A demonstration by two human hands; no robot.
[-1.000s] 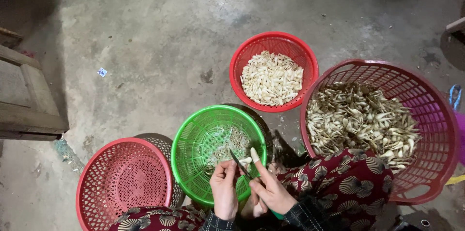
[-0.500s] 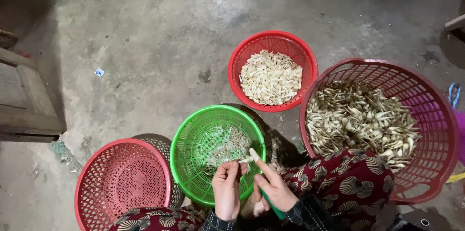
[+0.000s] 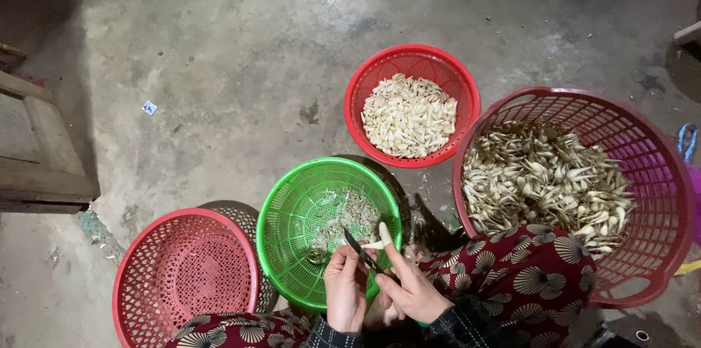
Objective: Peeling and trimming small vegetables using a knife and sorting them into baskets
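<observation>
My left hand (image 3: 343,293) and my right hand (image 3: 410,291) meet over the near rim of a green basket (image 3: 292,194) that holds thin scraps. A small dark-bladed knife (image 3: 359,247) sticks out of my right hand, pointing up and left. A pale peeled bulb (image 3: 382,235) stands just beside the blade, pinched at my fingertips; my left fingers close on its lower end. A red basket (image 3: 365,78) further off holds white peeled bulbs (image 3: 409,114). To the right, a large dark-red basket (image 3: 657,151) is full of unpeeled bulbs (image 3: 540,180).
An empty red basket (image 3: 182,275) lies at the lower left, overlapping another basket beneath it. A wooden frame (image 3: 36,158) stands at the left edge. My patterned clothing (image 3: 511,275) covers the big basket's near rim. The floor (image 3: 241,48) is rough concrete.
My hands have shifted slightly lower over the green basket. The knife blade now shows angled up to the left beside the bulb. The baskets have not moved.
</observation>
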